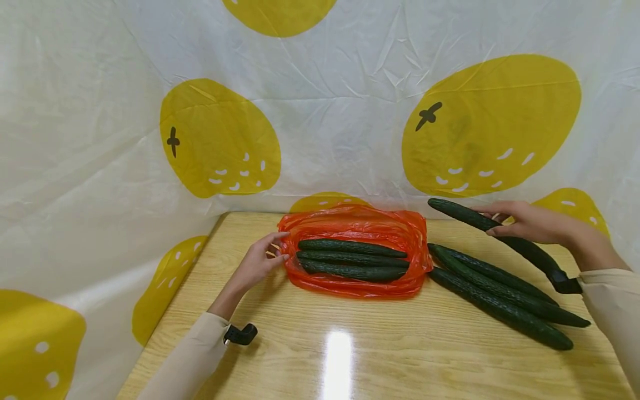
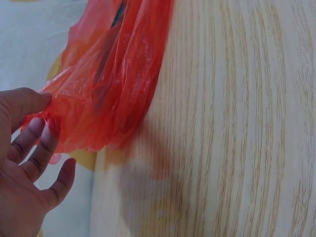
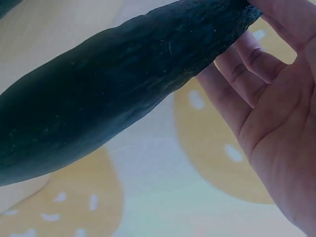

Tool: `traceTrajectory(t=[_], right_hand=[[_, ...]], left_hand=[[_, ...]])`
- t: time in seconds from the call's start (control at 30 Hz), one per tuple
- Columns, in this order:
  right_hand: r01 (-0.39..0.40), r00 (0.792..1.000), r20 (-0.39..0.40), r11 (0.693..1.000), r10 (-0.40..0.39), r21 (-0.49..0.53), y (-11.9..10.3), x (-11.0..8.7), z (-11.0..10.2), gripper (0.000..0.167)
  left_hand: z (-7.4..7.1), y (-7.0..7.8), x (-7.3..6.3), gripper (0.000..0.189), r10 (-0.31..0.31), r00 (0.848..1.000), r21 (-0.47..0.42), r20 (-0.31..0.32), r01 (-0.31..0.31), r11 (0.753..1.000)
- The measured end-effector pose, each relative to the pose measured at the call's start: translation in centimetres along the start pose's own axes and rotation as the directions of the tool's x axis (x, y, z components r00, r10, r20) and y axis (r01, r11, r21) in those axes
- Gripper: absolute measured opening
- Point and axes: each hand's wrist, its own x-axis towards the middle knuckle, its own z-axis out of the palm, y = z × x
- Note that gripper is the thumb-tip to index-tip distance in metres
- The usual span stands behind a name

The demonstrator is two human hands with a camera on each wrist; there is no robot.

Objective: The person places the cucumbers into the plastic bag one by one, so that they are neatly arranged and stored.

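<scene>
A red plastic bag (image 1: 350, 289) lies on the table with its mouth spread wide, and three dark green cucumbers (image 1: 354, 259) rest side by side inside it. My left hand (image 1: 256, 262) pinches the bag's left rim between thumb and fingertips, as the left wrist view shows up close. To the right, my right hand (image 1: 537, 223) grips a long cucumber (image 1: 531, 253) around its middle, raised and slanting, its far end up and to the left. Below that one, three more cucumbers (image 1: 507, 304) lie together on the table, their left ends right at the bag's edge.
The wooden table (image 1: 280, 355) meets a white sheet (image 1: 345, 133) with yellow fruit prints at its back and left side. Black wrist cameras (image 1: 242, 334) are strapped at both cuffs. A bright light reflection lies on the tabletop in front of the bag.
</scene>
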Motion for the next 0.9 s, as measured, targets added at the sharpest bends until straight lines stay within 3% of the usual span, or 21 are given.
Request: traceTrajectory(t=[0.17, 0.4, 0.9], right_hand=[[0.065, 0.998, -0.024, 0.998, -0.065, -0.014, -1.7, 1.1, -0.7, 0.059], [0.019, 1.0, -0.005, 1.0, -0.019, -0.005, -4.0, 2.8, -1.4, 0.053], [0.143, 0.988, 0.042, 0.988, -0.146, 0.066, -8.0, 7.4, -0.5, 0.046]], left_hand=[[0.0, 0.0, 0.0, 0.052, 0.006, 1.0, 0.0, -0.001, -0.006, 1.0], [-0.1, 0.2, -0.1, 0.052, 0.027, 1.0, 0.01, -0.005, -0.027, 1.0], [0.0, 0.1, 0.0, 0.052, 0.028, 1.0, 0.003, -0.012, -0.028, 1.0]])
